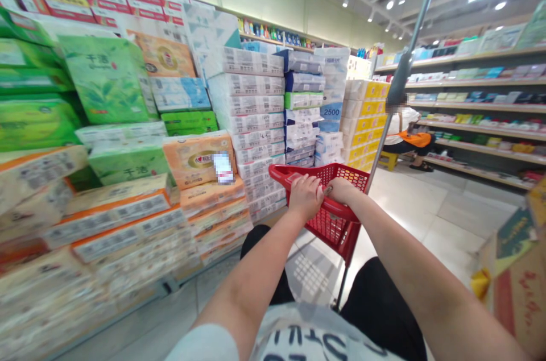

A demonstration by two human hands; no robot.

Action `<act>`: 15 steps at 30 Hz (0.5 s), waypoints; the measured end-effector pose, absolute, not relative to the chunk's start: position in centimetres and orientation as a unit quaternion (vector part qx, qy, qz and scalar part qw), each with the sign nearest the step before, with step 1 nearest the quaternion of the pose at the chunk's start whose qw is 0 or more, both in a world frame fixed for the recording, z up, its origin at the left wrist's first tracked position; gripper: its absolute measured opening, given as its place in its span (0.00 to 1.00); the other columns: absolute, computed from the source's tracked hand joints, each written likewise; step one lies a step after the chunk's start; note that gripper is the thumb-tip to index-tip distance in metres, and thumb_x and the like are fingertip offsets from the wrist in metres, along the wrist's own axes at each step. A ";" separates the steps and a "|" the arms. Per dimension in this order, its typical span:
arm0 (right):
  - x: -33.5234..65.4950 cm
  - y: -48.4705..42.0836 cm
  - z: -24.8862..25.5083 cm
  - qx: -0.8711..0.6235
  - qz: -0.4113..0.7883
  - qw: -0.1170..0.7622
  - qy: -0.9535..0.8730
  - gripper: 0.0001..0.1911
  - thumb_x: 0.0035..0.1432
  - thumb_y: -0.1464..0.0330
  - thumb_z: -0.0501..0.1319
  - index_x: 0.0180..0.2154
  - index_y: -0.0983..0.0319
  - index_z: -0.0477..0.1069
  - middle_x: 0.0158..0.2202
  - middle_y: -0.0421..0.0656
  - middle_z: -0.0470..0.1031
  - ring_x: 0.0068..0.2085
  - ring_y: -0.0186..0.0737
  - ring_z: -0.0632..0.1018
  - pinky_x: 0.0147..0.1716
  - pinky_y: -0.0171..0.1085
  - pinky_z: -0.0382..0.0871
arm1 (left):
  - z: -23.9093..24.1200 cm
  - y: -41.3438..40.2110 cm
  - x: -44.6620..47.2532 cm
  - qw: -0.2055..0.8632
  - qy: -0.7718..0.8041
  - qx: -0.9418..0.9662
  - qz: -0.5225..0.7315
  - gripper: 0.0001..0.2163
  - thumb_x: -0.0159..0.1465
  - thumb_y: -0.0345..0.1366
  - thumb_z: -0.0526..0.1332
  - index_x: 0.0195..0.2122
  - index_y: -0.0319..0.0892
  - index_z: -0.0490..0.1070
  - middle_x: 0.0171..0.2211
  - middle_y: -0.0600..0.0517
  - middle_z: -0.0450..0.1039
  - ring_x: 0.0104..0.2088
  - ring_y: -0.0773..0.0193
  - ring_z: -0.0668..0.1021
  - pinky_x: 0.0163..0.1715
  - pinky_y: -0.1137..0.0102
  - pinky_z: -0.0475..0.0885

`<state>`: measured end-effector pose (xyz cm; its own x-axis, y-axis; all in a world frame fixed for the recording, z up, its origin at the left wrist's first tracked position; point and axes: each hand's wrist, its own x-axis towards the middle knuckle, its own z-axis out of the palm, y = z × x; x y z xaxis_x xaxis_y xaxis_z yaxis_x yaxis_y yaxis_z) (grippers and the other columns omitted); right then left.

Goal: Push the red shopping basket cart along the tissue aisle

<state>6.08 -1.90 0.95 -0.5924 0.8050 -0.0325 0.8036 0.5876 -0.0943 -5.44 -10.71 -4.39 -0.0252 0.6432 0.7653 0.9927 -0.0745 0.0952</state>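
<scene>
A red plastic shopping basket cart [335, 224] stands on the tiled floor just ahead of me. My left hand [305, 196] is closed over its near rim, fingers wrapped round the edge. My right hand [341, 189] grips the same rim just to the right, close against the left hand. A grey pole [405, 68] rises from the cart's right side toward the ceiling. The basket looks empty through its mesh.
Tall stacks of tissue and paper packs [128, 139] line the left side. Shelves of goods [478, 105] run along the right. A seated person in orange [407, 136] is low in the aisle ahead. A cardboard box [516, 281] sits at my right.
</scene>
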 end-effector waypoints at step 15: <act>6.2 -1.9 0.8 -0.454 0.051 0.008 -0.890 0.16 0.56 0.67 0.56 0.42 0.65 0.77 0.42 0.51 0.78 0.42 0.42 0.78 0.39 0.32 0.67 | -4.3 -10.9 -5.4 0.255 -0.630 -0.648 -0.343 0.14 0.66 0.36 0.51 0.49 0.41 0.71 0.50 0.48 0.73 0.55 0.55 0.70 0.56 0.56 0.61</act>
